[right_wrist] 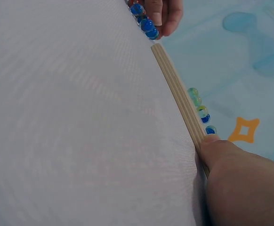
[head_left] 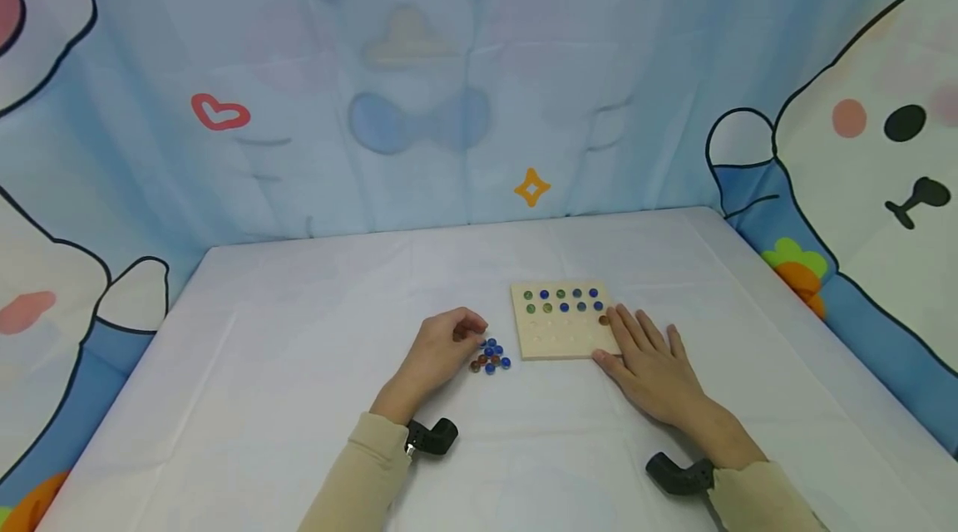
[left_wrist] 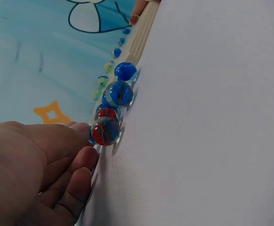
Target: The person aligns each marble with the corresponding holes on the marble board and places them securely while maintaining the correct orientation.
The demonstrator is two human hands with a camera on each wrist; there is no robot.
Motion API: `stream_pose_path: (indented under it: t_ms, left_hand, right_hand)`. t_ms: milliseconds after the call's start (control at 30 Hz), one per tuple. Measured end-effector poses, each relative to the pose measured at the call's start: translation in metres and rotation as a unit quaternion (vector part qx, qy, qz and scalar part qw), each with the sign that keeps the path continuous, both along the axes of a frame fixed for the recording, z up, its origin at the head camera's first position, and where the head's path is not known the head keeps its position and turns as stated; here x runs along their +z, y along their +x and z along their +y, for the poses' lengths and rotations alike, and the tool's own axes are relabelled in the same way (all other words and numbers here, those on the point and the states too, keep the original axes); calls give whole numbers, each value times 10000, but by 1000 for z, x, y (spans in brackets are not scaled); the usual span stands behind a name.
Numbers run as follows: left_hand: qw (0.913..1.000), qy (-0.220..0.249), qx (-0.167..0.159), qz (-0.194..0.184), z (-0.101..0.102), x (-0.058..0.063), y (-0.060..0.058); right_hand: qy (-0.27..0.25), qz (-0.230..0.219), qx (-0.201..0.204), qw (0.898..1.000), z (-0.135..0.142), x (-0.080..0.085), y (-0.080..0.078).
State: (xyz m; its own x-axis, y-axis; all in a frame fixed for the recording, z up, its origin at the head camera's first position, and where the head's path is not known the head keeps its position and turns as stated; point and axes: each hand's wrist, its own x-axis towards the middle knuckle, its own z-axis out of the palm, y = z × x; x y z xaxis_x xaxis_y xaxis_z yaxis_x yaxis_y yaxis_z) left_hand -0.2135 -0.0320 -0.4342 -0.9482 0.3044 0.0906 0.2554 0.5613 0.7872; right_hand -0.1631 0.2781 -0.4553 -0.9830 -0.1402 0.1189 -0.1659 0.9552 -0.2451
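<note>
My left hand [head_left: 443, 347] is at a small heap of glass marbles [head_left: 490, 352], its fingers bent and the tips at a blue marble [left_wrist: 91, 135]. Whether they pinch it is hidden. Blue and brown-red marbles make up the heap; a red-and-blue marble [left_wrist: 105, 131] lies nearest those fingertips. To the right is a wooden board [head_left: 546, 342] with rows of round hollows. Its two far rows hold green and blue marbles; a brown marble [head_left: 603, 320] sits at the right end of the row below. My right hand [head_left: 649, 366] rests with straight fingers along the board's right edge, thumb [right_wrist: 217, 141] at its near corner.
A white cloth [head_left: 299, 366] covers the table. Behind it hangs a light blue curtain [head_left: 419, 33] with cartoon prints. Each wrist wears a black camera mount; the left mount [head_left: 432, 436] sits close above the cloth.
</note>
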Motion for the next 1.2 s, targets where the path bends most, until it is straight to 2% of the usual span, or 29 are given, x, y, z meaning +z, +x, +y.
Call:
stream_pose_path:
  t_ms: [533,1200]
  left_hand:
    - [9994,-207,-245,96,-3,0,-1]
    - [9999,94,-8,55,-3,4,-4]
  right_hand:
    - [57,-44,9,10000,0,1,-1]
    - [1,-33,12,10000,0,-1,-1]
